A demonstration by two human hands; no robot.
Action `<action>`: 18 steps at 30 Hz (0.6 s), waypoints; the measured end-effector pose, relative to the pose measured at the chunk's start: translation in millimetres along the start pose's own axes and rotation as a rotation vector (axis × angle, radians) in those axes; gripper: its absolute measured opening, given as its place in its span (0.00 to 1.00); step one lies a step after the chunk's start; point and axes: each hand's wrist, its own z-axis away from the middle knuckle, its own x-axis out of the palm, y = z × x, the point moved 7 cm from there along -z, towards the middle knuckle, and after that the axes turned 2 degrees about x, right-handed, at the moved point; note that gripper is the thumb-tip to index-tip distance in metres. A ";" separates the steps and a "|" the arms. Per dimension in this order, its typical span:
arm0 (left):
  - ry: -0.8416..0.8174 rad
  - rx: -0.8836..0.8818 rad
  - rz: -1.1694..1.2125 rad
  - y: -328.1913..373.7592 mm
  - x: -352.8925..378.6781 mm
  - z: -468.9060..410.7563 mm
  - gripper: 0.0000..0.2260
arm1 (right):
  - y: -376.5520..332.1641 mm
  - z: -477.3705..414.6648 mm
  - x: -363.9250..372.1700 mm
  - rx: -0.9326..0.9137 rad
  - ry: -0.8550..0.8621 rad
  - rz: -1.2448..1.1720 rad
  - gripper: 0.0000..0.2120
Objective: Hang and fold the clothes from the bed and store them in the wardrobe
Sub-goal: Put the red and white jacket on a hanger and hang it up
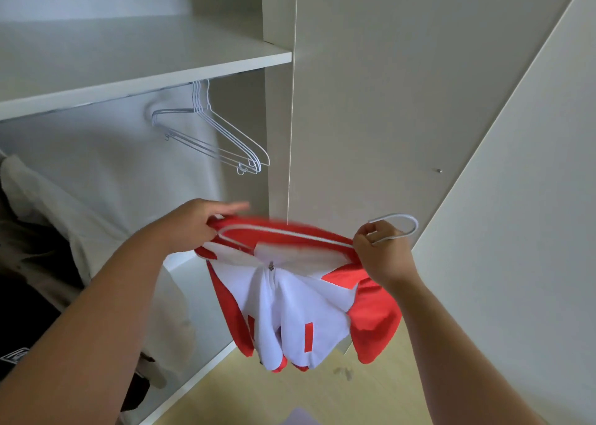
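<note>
Both forearms enter from the bottom edge. The left hand (pixel 190 224) is closed on the red shoulder of a red and white jacket (pixel 290 311), at the far end of a white hanger (pixel 398 227). Its fingers (pixel 235 206) are motion-blurred, so the exact hold cannot be told beyond fabric being gripped. The right hand (pixel 380 253) is pinched on the hanger's neck, just below the hook. The jacket is draped over the hanger and held roughly level in mid-air in front of the open wardrobe (pixel 277 101). The zip is pulled up to the collar and the body hangs bunched below. Empty wire hangers (pixel 219 134) are hung under the shelf (pixel 145 63), well above the jacket. Pale clothes (pixel 48 205) are hung inside at the left. Light wood floor (pixel 290 395) is seen underneath
</note>
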 end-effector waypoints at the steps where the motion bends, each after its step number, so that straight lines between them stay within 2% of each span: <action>1: -0.007 -0.021 0.008 -1.8 -2.6 0.1 0.41 | 3.4 1.6 2.9 -0.005 -0.012 0.032 0.06; 3: 0.008 -0.089 -0.020 -4.5 -2.5 1.0 0.39 | 5.4 6.7 11.5 -0.040 -0.049 0.055 0.10; 7: 0.266 -0.105 -0.314 6.2 -10.4 -1.6 0.26 | -18.6 12.6 32.1 -0.213 -0.128 0.035 0.22; 9: 0.350 -0.115 -0.421 15.8 -9.1 -2.6 0.20 | -34.8 15.6 37.0 -0.325 -0.081 0.094 0.27; 11: 0.444 -0.115 -0.495 29.0 -3.9 -1.8 0.13 | -48.3 18.1 41.8 -0.387 -0.038 0.173 0.28; 13: 0.583 -0.095 -0.439 43.2 1.5 2.6 0.09 | -55.8 17.7 47.7 -0.370 -0.055 0.223 0.28; 15: 0.672 -0.038 -0.354 55.8 9.3 7.8 0.09 | -60.4 16.6 54.2 -0.331 -0.108 0.303 0.32; 18: 0.590 0.070 -0.308 70.6 36.3 9.0 0.11 | -61.9 15.9 59.5 -0.278 -0.174 0.387 0.39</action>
